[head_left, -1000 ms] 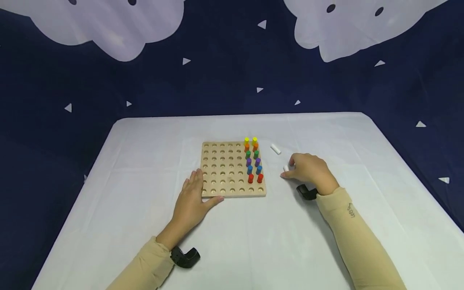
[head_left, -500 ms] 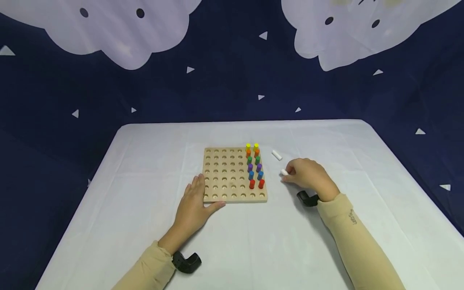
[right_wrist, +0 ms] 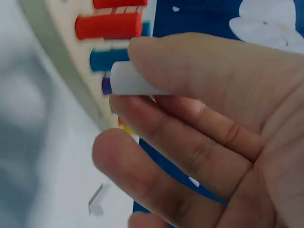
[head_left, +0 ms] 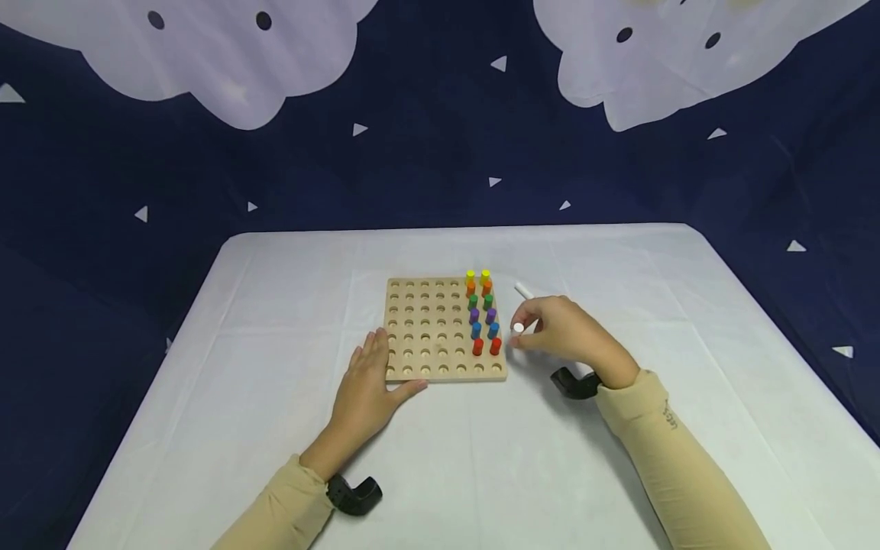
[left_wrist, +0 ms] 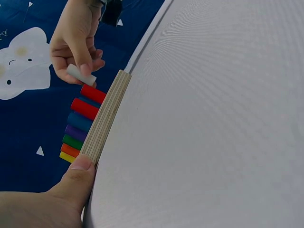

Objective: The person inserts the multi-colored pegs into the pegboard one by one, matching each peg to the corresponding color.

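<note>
A square wooden pegboard (head_left: 426, 328) lies on the white table, its two rightmost columns holding pairs of yellow, orange, green, purple, blue and red pegs. My left hand (head_left: 366, 393) rests against the board's lower left corner, fingers straight along the left side and thumb at the front edge. Just right of the board, my right hand (head_left: 567, 332) pinches a white peg (right_wrist: 135, 80) between thumb and fingers, above the table. Behind that hand a second white peg (head_left: 523, 290) lies on the cloth, partly hidden by it.
White cloth covers the table (head_left: 275, 305). A dark blue curtain (head_left: 426, 153) with clouds and triangles hangs behind it. Black camera mounts (head_left: 354, 495) sit on both wrists.
My right hand has picked the white peg up off the table and carried it left, close to the board's right edge, turning it more upright. The left hand keeps its place.
</note>
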Demonstrator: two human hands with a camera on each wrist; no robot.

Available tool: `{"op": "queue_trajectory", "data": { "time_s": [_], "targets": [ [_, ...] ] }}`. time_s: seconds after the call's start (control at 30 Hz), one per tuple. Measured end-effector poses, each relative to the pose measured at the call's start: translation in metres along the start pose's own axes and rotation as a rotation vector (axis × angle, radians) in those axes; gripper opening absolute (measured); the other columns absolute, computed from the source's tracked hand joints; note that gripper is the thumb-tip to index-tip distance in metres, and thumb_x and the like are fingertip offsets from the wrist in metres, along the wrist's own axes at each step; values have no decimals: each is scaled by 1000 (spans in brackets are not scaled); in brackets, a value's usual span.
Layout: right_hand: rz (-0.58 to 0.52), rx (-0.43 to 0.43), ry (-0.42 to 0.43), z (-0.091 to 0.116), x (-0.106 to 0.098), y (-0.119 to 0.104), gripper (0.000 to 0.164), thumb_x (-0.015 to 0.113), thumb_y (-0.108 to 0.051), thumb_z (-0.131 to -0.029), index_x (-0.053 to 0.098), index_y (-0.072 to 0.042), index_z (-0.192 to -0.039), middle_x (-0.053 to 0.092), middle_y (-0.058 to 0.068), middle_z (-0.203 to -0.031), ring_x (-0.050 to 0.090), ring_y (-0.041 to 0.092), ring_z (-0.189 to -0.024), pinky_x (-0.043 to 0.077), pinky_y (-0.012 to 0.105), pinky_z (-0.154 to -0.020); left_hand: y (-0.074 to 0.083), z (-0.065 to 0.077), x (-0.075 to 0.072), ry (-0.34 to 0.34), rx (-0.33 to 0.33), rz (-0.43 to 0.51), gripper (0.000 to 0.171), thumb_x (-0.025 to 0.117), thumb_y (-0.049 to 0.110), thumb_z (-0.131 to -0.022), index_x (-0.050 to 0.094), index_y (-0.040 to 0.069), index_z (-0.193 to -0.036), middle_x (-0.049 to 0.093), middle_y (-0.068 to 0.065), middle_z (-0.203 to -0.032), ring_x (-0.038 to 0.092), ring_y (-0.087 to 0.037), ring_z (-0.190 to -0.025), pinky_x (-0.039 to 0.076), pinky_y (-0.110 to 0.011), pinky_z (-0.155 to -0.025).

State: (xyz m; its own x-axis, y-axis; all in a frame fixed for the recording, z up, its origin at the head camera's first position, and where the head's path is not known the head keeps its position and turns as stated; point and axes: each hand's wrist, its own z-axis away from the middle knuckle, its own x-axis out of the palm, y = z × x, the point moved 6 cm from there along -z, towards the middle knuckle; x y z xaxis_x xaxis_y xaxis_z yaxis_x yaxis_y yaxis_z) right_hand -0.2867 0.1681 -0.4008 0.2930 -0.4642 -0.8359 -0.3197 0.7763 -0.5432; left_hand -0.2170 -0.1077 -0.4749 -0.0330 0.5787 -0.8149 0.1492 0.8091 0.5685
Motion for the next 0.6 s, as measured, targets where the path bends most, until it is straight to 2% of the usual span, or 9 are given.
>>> {"op": "queue_trajectory", "data": {
  "time_s": [0.27,0.43,0.6],
  "targets": [
    [-71,-70,-52,5,18,-25,15,85,-28,-78,73,-27,-85,67,-9,-77,54,12,-60,46,26,-52,1,-2,0,10,4,-7,112,73,59,-81,21,-8,-154,24,-23,-161,20,-35,-153,14,-50,-126],
    [-38,-97,-55,5,31,-35,13,85,-28,-78,73,-27,-81,62,-13,-68,47,7,-56,39,21,-50,0,-1,0,2,0,-11,113,72,61,-81,19,-7,-154,23,-22,-161,19,-34,-153,13,-50,-126],
    [13,-121,-20,6,37,-41,12,86,-25,-77,77,-24,-86,65,-15,-69,49,6,-57,39,22,-52,1,-1,0,7,6,-13,112,72,60,-81,20,-8,-154,23,-23,-161,20,-35,-152,14,-50,-126]
  ]
}}
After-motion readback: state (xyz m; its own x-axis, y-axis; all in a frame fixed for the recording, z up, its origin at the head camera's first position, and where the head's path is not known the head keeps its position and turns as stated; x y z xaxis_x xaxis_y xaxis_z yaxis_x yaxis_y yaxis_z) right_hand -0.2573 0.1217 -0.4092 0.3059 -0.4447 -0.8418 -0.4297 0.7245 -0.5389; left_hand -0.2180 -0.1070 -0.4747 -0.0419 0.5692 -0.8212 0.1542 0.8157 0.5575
